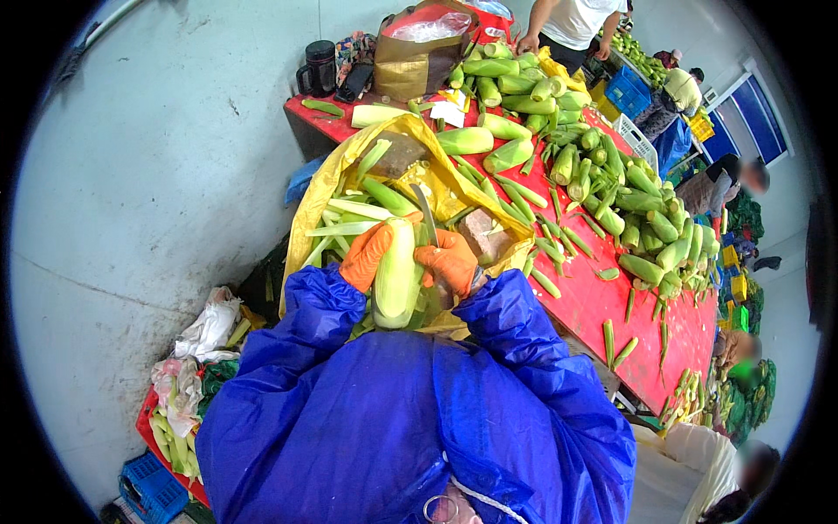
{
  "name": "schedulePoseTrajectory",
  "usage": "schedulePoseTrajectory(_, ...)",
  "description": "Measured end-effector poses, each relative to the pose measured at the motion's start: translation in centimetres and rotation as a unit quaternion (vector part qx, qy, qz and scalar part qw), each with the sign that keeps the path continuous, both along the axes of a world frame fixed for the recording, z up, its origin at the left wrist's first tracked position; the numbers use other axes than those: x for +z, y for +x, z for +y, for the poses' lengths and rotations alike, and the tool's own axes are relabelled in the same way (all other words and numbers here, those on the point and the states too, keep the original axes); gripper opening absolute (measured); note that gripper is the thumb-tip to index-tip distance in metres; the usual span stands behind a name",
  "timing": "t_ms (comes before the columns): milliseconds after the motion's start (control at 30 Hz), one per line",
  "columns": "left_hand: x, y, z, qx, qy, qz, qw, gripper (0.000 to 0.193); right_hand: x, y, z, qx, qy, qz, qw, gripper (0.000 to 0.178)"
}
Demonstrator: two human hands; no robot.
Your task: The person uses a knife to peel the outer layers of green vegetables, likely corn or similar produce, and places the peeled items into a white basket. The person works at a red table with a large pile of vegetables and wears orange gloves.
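At a red table [602,306] in a pale, concrete-floored hall, orange-gloved fingers [371,249] curl around a pale green corn cob [397,275], held upright just in front of the worker's chest. The left hand [367,255] grips the cob's left side; the right hand [449,262] closes on its right side and also carries a knife [425,214], its blade pointing up and away past the cob's tip. Both arms are sleeved in a glossy blue raincoat [410,419] that fills the lower part of the view.

Directly beneath the hands, a yellow sack [323,188] lies open, holding stripped husks and trimmings. Beyond it, the table runs off to the right, heaped with unhusked cobs [646,227] and scattered with green scraps. At its far end stand a brown bag [415,65] and a black mug [319,65], and another person in a white shirt [576,22] leans over the pile.

The grey floor [157,175] spreads out to the left. A blue crate [150,489] and crumpled plastic bags [205,336] sit near the worker's left side, and more crates and seated people line the right edge.
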State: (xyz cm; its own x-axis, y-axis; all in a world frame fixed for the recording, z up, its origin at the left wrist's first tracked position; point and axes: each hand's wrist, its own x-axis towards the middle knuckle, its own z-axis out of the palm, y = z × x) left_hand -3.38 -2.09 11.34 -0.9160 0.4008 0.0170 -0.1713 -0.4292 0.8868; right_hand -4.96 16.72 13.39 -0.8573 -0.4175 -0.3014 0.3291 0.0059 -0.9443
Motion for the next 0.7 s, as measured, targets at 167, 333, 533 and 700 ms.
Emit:
schedulePoseTrajectory(167, -2.3, -0.5, 1.5, 0.098, -0.049, -0.051, 0.993, 0.057, -1.1, 0.8, 0.0, -0.083, -0.044, -0.030, 0.995, 0.015)
schedulePoseTrajectory(333, -3.5, -0.1, 2.9, 0.171, -0.095, 0.047, 0.979, 0.055, -2.8, 1.3, 0.2, -0.118, -0.058, -0.040, 0.991, 0.016)
schedulePoseTrajectory(533, -4.3, 0.5, 1.7, 0.116, -0.016, -0.078, 0.990, 0.070, -2.2, 0.8, 3.6, -0.192, -0.072, 0.074, 0.976, 0.017)
schedulePoseTrajectory(700, -4.8, -1.2, 0.4, 0.165, 0.028, -0.101, 0.981, 0.083, -4.5, -2.0, 8.9, -0.258, 0.218, 0.059, 0.939, 0.031)
